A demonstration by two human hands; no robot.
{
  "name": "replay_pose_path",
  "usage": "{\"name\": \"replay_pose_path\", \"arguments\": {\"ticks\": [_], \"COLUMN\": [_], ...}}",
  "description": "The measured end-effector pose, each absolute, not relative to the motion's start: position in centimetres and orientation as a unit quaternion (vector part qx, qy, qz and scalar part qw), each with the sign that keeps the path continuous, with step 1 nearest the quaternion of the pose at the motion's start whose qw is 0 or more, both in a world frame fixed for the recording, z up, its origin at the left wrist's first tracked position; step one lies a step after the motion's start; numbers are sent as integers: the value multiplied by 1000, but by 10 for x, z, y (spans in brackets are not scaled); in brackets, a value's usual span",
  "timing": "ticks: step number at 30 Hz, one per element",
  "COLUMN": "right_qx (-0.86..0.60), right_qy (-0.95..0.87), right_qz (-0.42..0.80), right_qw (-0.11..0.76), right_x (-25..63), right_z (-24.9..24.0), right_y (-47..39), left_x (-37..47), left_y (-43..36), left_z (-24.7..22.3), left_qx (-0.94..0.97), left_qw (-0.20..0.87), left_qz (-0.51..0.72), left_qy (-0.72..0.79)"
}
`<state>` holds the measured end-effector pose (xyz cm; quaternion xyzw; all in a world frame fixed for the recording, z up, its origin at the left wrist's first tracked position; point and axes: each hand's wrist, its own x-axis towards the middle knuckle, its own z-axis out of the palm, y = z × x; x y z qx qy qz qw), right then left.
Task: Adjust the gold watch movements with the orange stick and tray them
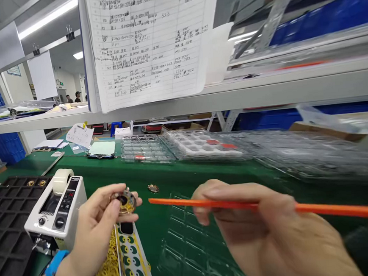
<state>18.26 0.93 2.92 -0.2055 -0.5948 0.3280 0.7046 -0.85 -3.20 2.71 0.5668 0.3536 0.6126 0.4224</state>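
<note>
My left hand (98,225), with a blue band at the wrist, pinches a small round metal watch-like part (125,202) between thumb and fingers. A thin orange stick (176,203) lies across my right hand (270,224), gripped by thumb and fingers; its tip points left at the part and does not touch it. Another small gold-rimmed part (153,188) rests on the green table between the hands. Under my left hand are a white box of yellow rings (109,263) and a sheet of ring-shaped stickers (134,261).
A white tape dispenser (73,206) and a black compartment tray (8,220) stand at left. Clear plastic trays (146,147) line the back; another clear tray (192,243) lies by my right hand. Handwritten pages (151,42) hang from the metal shelf (263,95).
</note>
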Motion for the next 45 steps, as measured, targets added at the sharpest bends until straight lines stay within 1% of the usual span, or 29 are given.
{"name": "replay_pose_path", "arguments": {"ticks": [3, 6, 8, 13, 16, 21, 24, 28, 30, 31, 34, 36, 39, 45], "right_qx": [-234, -272, -270, -213, -162, -72, -54, -47, -58, -67, -115, -152, -185, -207], "right_qy": [-630, -660, -673, -693, -724, -803, -834, -853, -847, -835, -767, -727, -706, -698], "right_qz": [298, 276, 266, 284, 274, 180, 133, 104, 103, 108, 120, 104, 75, 15], "right_qw": [678, 643, 635, 628, 612, 564, 533, 510, 518, 535, 619, 662, 679, 685], "right_x": [177, 168, 161, 154, 156, 165, 168, 169, 169, 169, 168, 166, 158, 145], "right_z": [27, 24, 22, 18, 14, 14, 19, 23, 21, 19, 12, 8, 5, 0], "right_y": [5, 7, 9, 21, 30, 36, 34, 32, 31, 30, 28, 26, 25, 23], "left_x": [-1, -1, -3, -13, -18, -19, -19, -19, -19, -19, -17, -15, -10, -3], "left_y": [-8, 1, 2, 5, 7, 4, 3, 5, 5, 6, 6, 5, 3, 2], "left_z": [32, 30, 28, 24, 24, 27, 27, 28, 28, 27, 26, 25, 21, 16], "left_qx": [510, 499, 503, 523, 520, 508, 505, 500, 497, 495, 497, 502, 507, 493], "left_qw": [492, 516, 519, 530, 541, 551, 548, 549, 548, 549, 550, 545, 538, 526], "left_qz": [633, 638, 637, 619, 613, 616, 620, 620, 622, 621, 617, 613, 612, 621], "left_qy": [311, 280, 267, 250, 247, 242, 247, 254, 258, 260, 266, 274, 283, 307]}}
